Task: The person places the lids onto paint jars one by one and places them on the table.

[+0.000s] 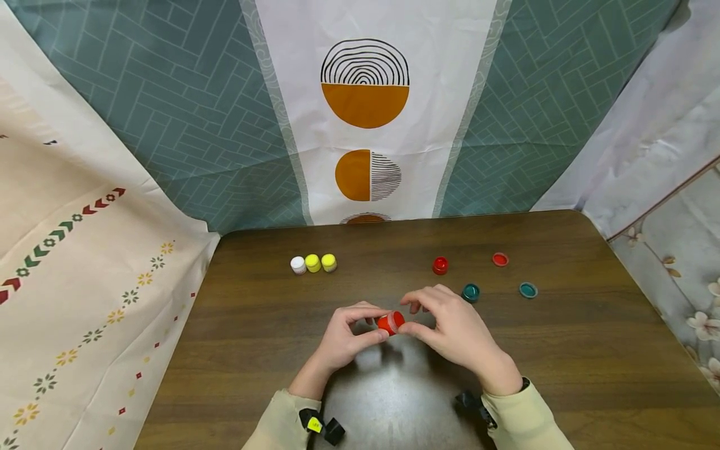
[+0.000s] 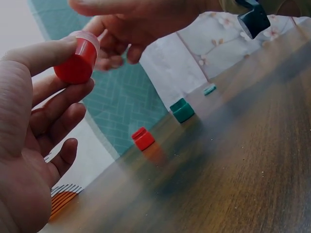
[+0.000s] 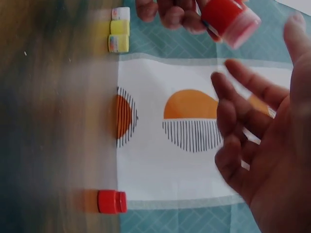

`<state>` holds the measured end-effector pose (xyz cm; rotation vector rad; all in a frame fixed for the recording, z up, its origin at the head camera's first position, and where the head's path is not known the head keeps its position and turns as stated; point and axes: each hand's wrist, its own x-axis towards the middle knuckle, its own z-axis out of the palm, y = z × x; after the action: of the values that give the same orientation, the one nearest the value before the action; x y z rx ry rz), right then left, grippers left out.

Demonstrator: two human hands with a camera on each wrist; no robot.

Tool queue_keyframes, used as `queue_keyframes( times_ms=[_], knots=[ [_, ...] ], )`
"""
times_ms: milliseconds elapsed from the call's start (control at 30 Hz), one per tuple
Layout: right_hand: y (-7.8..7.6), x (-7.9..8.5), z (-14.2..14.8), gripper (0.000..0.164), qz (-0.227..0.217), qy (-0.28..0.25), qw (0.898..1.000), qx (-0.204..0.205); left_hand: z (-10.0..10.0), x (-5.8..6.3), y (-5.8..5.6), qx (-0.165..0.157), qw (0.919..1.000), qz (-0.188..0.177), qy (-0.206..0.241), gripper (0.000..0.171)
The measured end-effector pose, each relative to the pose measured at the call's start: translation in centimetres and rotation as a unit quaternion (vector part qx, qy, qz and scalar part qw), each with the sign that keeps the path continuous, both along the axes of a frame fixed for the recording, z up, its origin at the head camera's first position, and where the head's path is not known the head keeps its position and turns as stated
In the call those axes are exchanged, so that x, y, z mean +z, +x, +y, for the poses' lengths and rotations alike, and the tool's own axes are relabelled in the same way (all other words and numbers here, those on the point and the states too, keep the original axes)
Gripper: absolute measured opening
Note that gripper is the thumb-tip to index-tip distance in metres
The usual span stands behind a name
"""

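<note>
Between its thumb and fingers my left hand pinches a small red paint jar, raised above the table and tilted. A lid with a pale, translucent rim sits on the jar, turned toward my right hand. My right hand is beside the lid with loosely bent, spread fingers and nothing between them. In the right wrist view, a gap shows between those fingers and the jar. Just beyond the right hand stand an uncapped red jar and an uncapped green jar.
A red lid and a green lid lie at the right of the brown wooden table. At the back left, a white jar and two yellow jars stand in a row. Patterned cloth hangs behind the table.
</note>
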<state>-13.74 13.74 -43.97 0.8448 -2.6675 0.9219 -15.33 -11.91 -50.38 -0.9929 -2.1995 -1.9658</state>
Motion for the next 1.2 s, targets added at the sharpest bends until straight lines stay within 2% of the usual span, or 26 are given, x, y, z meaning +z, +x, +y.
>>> queue_keyframes(
  times_ms=[100,167,300,433,700,1000,1200],
  knots=[
    [-0.2,0.0,0.4,0.062,0.008,-0.012,0.999,0.037,0.0,-0.1,-0.1,-0.003,1.0,0.0,0.005,0.026],
    [-0.3,-0.1,0.5,0.07,0.014,-0.022,0.997,0.066,-0.1,-0.1,-0.2,-0.006,0.9999,-0.002,0.008,0.025],
    [-0.3,-0.2,0.4,0.069,0.02,-0.044,0.993,0.106,-0.1,-0.1,-0.2,-0.013,0.9998,-0.005,0.012,0.024],
    [-0.3,-0.3,0.3,0.059,0.031,-0.052,0.991,0.121,-0.2,-0.1,-0.2,-0.018,0.9997,-0.003,0.016,0.025],
    [-0.4,-0.1,0.2,0.045,0.048,-0.043,0.991,0.117,-0.2,0.1,-0.2,-0.021,0.9997,-0.007,0.012,0.026],
    [0.1,-0.2,-0.6,0.033,-0.003,0.006,0.998,0.057,0.0,-0.1,-0.1,0.004,1.0,0.003,0.008,0.03],
    [0.2,0.0,-0.8,0.03,-0.025,0.027,0.998,0.052,0.2,-0.1,-0.1,-0.002,0.9997,0.011,0.021,0.03]
  ],
)
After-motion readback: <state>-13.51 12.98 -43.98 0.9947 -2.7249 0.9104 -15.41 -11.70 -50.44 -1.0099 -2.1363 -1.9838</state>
